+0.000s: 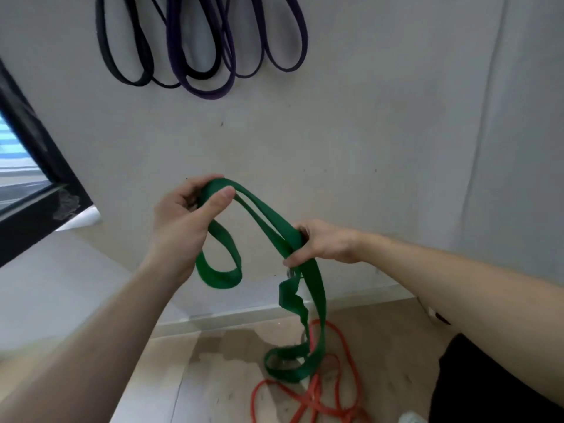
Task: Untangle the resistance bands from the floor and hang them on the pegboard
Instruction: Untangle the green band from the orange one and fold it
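A pale grey wall (366, 132) filled most of the view, with a small dark speck (222, 123) near its middle and a faint vertical seam (485, 148) towards its right edge. At the left edge stood a black window frame (36, 215), tilted in the wide-angle view, with bright glass (15, 166) behind it and a greyish smear (65, 203) on its lower bar. A white skirting board (244, 312) ran along the foot of the wall. Below it lay a light wood-look floor (213, 377) with paler, worn patches. By the skirting's right end sat a small white and dark object (436, 315), too blurred to identify.
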Motion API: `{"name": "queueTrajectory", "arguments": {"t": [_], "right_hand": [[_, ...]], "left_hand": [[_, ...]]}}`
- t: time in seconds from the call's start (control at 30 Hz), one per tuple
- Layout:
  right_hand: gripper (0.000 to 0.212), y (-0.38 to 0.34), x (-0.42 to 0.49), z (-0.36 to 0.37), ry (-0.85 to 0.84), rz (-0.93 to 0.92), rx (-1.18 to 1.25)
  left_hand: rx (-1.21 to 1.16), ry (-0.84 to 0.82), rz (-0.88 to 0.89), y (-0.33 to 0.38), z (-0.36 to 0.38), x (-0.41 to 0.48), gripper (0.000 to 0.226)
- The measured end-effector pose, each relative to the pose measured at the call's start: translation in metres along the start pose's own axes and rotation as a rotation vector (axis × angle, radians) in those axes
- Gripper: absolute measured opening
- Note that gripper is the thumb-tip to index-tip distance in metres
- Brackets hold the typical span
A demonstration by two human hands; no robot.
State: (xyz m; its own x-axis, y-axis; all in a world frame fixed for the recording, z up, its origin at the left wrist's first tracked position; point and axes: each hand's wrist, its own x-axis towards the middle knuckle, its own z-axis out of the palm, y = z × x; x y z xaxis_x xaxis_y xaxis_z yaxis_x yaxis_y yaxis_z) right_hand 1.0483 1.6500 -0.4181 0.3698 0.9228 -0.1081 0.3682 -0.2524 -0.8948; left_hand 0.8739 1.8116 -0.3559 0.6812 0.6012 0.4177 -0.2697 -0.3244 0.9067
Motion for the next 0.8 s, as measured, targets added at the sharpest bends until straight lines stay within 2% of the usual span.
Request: {"name": "queueTrajectory", "arguments": {"t": [0.17,0.3,0.43,0.5,0.63,0.73,0.8], "right_hand": [[0.019,0.004,0.006,0.004,-0.023,-0.02,0.134],[0.019,0.001,0.003,-0.006,0.051,-0.048,0.261],[0.029,-0.009,0.0,-0.015,0.069,-0.086,0.251],[0.03,-0.015,-0.001,-0.015,0.058,-0.123,0.236],[0.021,-0.028,-0.006,-0.01,0.02,-0.169,0.213],[0.021,-0.036,-0.008,0.0,-0.024,-0.183,0.162],[0.021,-0.039,-0.008,0.008,-0.056,-0.18,0.11]], "left_hand": [[0.055,0.037,-0.033,-0.016,-0.024,0.003,0.02],[0.171,0.004,-0.145,-0.036,-0.053,0.0,0.022],[0.302,-0.137,-0.255,-0.051,-0.074,-0.011,0.027],[0.377,-0.266,-0.307,-0.055,-0.076,-0.014,0.028],[0.473,-0.522,-0.398,-0.059,-0.07,-0.021,0.044],[0.397,-0.551,-0.379,-0.059,-0.059,-0.022,0.06],[0.313,-0.553,-0.354,-0.056,-0.047,-0.022,0.061]]}}
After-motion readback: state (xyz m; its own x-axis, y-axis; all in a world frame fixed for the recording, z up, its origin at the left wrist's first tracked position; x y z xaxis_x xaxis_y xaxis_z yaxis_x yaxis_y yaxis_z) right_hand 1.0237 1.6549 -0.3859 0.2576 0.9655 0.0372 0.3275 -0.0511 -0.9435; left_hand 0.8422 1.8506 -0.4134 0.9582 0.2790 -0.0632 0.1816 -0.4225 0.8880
